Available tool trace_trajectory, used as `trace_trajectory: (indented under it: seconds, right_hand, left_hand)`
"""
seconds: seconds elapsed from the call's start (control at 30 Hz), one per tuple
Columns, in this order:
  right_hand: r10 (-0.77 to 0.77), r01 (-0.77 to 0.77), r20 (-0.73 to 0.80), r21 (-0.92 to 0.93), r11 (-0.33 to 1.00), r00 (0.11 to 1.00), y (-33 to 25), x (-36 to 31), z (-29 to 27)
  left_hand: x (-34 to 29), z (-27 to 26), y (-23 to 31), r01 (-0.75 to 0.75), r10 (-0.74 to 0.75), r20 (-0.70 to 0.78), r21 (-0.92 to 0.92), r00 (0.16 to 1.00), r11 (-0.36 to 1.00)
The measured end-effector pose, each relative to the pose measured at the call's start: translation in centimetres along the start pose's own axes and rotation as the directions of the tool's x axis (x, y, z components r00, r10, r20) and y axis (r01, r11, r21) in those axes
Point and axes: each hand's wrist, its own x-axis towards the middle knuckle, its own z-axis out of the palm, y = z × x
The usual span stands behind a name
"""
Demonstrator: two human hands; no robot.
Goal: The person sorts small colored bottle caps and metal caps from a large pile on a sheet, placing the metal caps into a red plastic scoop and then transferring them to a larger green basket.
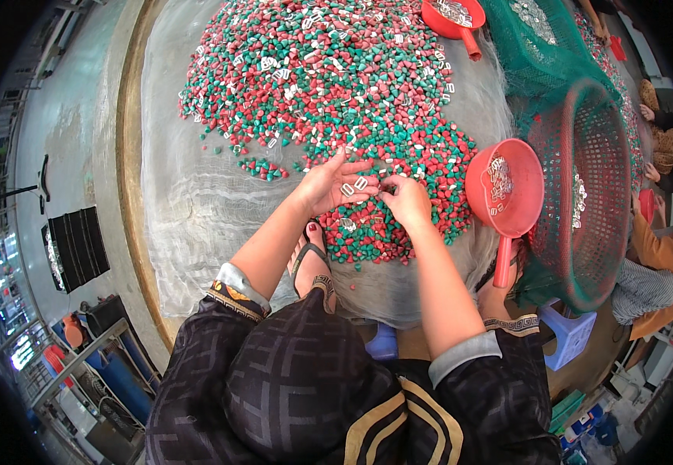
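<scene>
My left hand [322, 184] is turned palm up with its fingers stretched out, and a few small silvery slider buckles [361, 184] lie on it. Close to those fingertips, my right hand [409, 204] has its fingers pinched together; what they grip, if anything, is too small to make out. Beneath both hands spreads a heap of small red and green cone-shaped pieces [367, 93], with more pale buckles [280, 74] scattered through it. Right of my hands, a red long-handled scoop [528, 182] contains a pile of buckles [499, 182].
The heap rests on thin whitish netting [189, 225]. A second red scoop [472, 39] lies at the far right. A round basket [584, 139] with green netting stands on a blue stool [570, 335]. Other people [662, 260] sit along the right side. My sandalled foot [305, 267] borders the heap.
</scene>
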Motion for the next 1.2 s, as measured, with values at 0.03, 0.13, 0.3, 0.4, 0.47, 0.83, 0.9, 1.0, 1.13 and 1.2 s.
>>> trace_trajectory:
  seconds: [0.03, 0.13, 0.3, 0.4, 0.47, 0.83, 0.9, 1.0, 1.13, 1.2]
  right_hand:
    - [-0.007, 0.006, -0.022, -0.049, 0.999, 1.0, -0.1, -0.2, 0.2]
    - [-0.02, 0.014, -0.044, -0.131, 0.991, 0.999, -0.2, -0.4, 0.4]
    - [-0.15, 0.112, 0.057, 0.424, 0.899, 0.987, 4.0, 2.0, 1.7]
    - [0.002, -0.161, 0.253, 0.608, 0.777, 0.967, 1.8, 1.2, -0.1]
    - [0.052, -0.252, 0.322, 0.617, 0.746, 0.945, 1.6, 1.2, -0.5]
    - [-0.135, 0.113, 0.313, 0.088, 0.99, 0.94, 2.3, 1.5, -1.0]
    - [-0.086, 0.105, 0.358, -0.034, 0.994, 0.93, 2.5, 0.8, -0.4]
    - [-0.01, 0.076, 0.333, -0.187, 0.98, 0.943, 0.2, -0.9, -0.6]
    - [-0.097, 0.117, 0.331, -0.043, 0.992, 0.939, 1.3, 0.2, -0.3]
    - [-0.207, 0.14, 0.31, 0.226, 0.964, 0.928, 4.0, 1.6, 0.6]
  left_hand:
    - [-0.1, 0.2, 0.2, -0.006, 0.006, 0.007, 0.006, 1.0, 1.0]
    - [-0.4, 0.5, 0.6, -0.033, 0.033, -0.001, 0.056, 0.999, 0.998]
    - [0.0, -0.1, 0.3, -0.038, 0.043, -0.046, 0.111, 0.998, 0.993]
    - [-0.1, -0.5, 0.0, -0.028, 0.036, -0.075, 0.115, 0.997, 0.993]
    - [-0.3, 0.0, 0.0, -0.015, 0.027, -0.095, 0.122, 0.995, 0.992]
    - [-0.3, -1.9, 0.6, -0.153, 0.168, -0.081, 0.162, 0.982, 0.975]
    - [-0.3, -2.7, 0.5, -0.17, 0.167, 0.051, 0.077, 0.985, 0.982]
    - [-0.9, -3.0, 0.3, -0.161, 0.159, 0.173, -0.005, 0.972, 0.987]
    - [-1.5, -2.9, 0.2, -0.112, 0.133, 0.303, -0.085, 0.944, 0.99]
    - [-1.2, -2.7, 0.2, -0.108, 0.118, 0.33, -0.048, 0.937, 0.993]
